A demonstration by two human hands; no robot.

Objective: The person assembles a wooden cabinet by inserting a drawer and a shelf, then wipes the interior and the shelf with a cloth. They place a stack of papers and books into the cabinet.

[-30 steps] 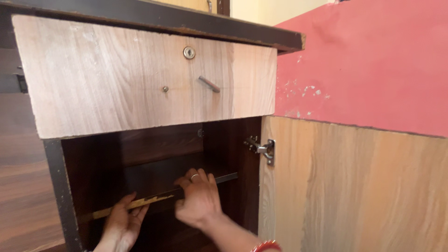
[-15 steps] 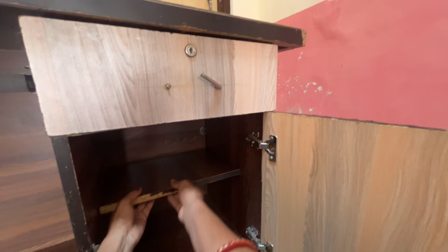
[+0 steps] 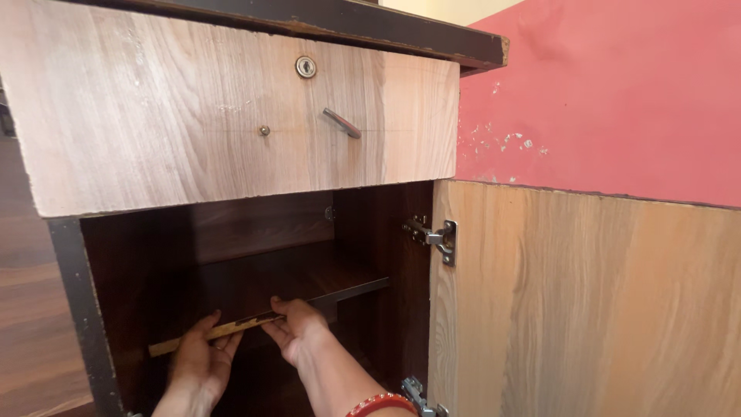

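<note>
Both my hands reach into the open lower compartment of a wooden cabinet point(image 3: 93, 324). My left hand point(image 3: 199, 359) and my right hand point(image 3: 297, 330) hold the front edge of a dark shelf board point(image 3: 309, 282), where a pale raw wood strip point(image 3: 193, 338) shows. Fingers of both hands curl over that edge. A red bangle point(image 3: 378, 403) is on my right wrist. The board lies slightly tilted, its right end higher.
Above the compartment is a closed drawer front point(image 3: 193, 131) with a round lock point(image 3: 306, 66) and a loose metal handle point(image 3: 342, 123). The cabinet door point(image 3: 587, 309) stands swung open at right on two metal hinges point(image 3: 432, 235). A red wall point(image 3: 617, 93) is behind.
My right hand has slid down and left along the shelf edge, from resting on top of it to gripping it near my left hand. The camera has moved closer.
</note>
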